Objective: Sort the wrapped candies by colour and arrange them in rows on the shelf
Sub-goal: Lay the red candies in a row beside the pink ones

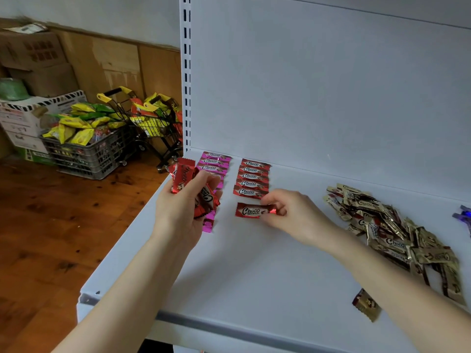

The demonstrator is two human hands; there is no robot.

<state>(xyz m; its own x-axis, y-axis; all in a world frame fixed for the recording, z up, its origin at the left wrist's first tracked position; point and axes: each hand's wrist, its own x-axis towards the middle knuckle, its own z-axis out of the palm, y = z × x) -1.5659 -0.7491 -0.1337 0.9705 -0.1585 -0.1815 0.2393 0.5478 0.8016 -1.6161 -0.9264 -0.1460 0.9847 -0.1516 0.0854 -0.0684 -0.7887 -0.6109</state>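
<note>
Wrapped candies in red foil [252, 178] lie in a neat row of five near the middle of the frame, stacked edge to edge on the white shelf [254, 263] and running up toward its back panel [331, 85]. Just below that row, with a small gap, a single red candy [251, 210] lies flat on the shelf, label up. The right hand [288, 212] reaches in from the lower right and pinches the right end of this candy between thumb and fingertips. To the left of the red row runs a pink row [214, 161], partly hidden behind the left hand [178, 207], with its lowest pieces showing beneath the hand. The left hand is raised over the shelf's left edge, fingers curled round a bunch of red candies [182, 178]. At the right of the frame a loose gold pile [397, 238] spreads over the shelf, and one stray gold candy [365, 304] lies apart near the front edge. A few purple candies [463, 215] show at the far right border. In the upper left, off the shelf, a grey crate [84, 154] full of yellow and green packets stands on the wooden floor [51, 225] beside two small trolleys [153, 123], with cardboard boxes [38, 54] behind.
</note>
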